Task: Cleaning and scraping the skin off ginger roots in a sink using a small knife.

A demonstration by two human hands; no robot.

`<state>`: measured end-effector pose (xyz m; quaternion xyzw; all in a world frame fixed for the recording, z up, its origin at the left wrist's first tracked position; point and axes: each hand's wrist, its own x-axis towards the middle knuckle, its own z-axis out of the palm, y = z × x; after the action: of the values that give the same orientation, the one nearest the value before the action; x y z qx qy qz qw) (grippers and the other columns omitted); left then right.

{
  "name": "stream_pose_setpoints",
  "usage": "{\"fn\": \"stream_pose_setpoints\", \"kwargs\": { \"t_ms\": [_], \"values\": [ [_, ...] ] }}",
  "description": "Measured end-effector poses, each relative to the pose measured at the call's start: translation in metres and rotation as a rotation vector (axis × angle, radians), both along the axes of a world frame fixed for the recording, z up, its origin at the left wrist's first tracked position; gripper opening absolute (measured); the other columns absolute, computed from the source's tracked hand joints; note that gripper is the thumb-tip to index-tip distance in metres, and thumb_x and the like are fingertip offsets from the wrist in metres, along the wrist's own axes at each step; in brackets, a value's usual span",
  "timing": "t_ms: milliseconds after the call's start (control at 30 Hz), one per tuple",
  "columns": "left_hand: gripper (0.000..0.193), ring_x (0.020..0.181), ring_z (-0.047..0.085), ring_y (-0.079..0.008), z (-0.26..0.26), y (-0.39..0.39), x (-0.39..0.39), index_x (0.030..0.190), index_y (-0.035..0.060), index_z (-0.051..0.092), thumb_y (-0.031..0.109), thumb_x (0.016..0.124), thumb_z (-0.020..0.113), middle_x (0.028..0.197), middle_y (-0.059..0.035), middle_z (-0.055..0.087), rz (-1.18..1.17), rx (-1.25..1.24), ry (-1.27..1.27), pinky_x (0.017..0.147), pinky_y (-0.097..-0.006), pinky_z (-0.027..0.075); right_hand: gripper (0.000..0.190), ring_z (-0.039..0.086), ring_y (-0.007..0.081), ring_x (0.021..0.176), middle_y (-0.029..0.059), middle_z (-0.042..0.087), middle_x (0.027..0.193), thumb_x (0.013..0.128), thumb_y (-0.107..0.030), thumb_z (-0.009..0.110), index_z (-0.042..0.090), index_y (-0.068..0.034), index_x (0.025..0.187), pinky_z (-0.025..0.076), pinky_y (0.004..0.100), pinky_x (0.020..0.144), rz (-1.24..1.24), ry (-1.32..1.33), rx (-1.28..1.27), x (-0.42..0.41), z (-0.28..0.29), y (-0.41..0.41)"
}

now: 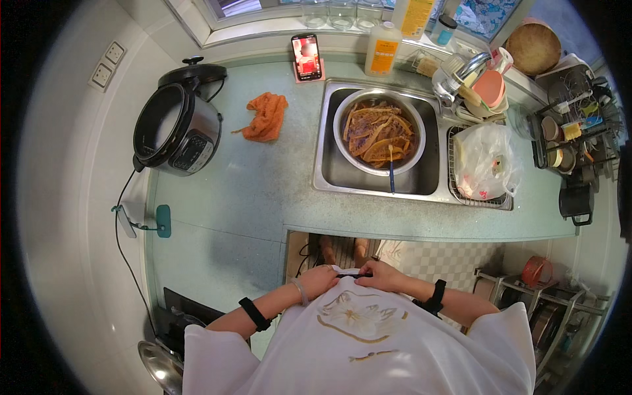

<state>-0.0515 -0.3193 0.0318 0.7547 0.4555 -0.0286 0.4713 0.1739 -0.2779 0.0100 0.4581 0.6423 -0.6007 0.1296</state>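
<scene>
Both hands are at my waist, by the front hem of my white shirt (368,321). My left hand (318,282) grips the cloth, its fingers curled under and partly hidden. Close beside it, my right hand (382,276) pinches the hem near a short black strip (348,276). Beyond the counter edge, a steel basin (340,148) stands in the sink (332,178). Brown, ridged pieces of food (377,129) lie in dark liquid inside it. A blue-handled brush (392,175) leans over the basin's near rim.
Left on the counter (247,197) stands an electric pressure cooker (197,133), lid raised, near an orange cloth (266,118). A phone (306,57) and bottle (383,49) stand behind. Right of the sink are a faucet (469,71), a plastic bag (486,160) and a crowded dish rack (543,148).
</scene>
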Motion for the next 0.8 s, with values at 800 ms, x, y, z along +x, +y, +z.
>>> {"fn": "stream_pose_setpoints", "kwargs": {
  "t_ms": [800],
  "values": [
    [0.02,0.082,0.054,-0.0283,-0.007,-0.015,0.004,0.08,-0.0007,0.055,0.017,0.082,0.046,0.082,-0.0151,0.056,-0.153,0.308,0.028,0.08,-0.036,0.041,0.034,0.056,0.0118,0.069,0.005,0.063,0.077,0.072,-0.034,0.063,0.064,-0.007,0.094,0.045,0.025,0.067,-0.136,0.009,-0.137,-0.02,0.037,0.002]
  ]
}}
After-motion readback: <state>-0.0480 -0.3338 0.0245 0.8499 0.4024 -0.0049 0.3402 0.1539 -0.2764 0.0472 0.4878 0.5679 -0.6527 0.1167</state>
